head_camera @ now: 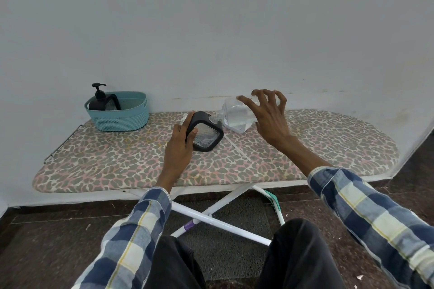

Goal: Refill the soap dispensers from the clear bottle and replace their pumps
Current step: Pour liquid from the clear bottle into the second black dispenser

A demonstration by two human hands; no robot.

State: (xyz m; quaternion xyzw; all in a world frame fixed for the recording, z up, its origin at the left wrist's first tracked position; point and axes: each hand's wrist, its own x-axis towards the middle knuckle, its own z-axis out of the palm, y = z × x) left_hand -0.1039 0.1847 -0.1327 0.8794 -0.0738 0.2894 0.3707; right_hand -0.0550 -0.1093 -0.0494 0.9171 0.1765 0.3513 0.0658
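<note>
Left hand (179, 138) grips the black-framed dispenser (206, 134); right hand (265, 112) clasps the tilted clear bottle (234, 114).

Leopard-print ironing board (117, 164), teal basket (122, 119) — grey wall (211, 19)

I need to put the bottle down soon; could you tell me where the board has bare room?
Free: the near strip in front of both hands, and the right end of the ironing board. Crowded: the middle by the dispenser, and the basket corner.

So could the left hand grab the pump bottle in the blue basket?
Probably not right away. The left hand is gripping the black dispenser. The pump bottle stands in the blue basket further left, nothing blocking it, so it must let go first.
</note>
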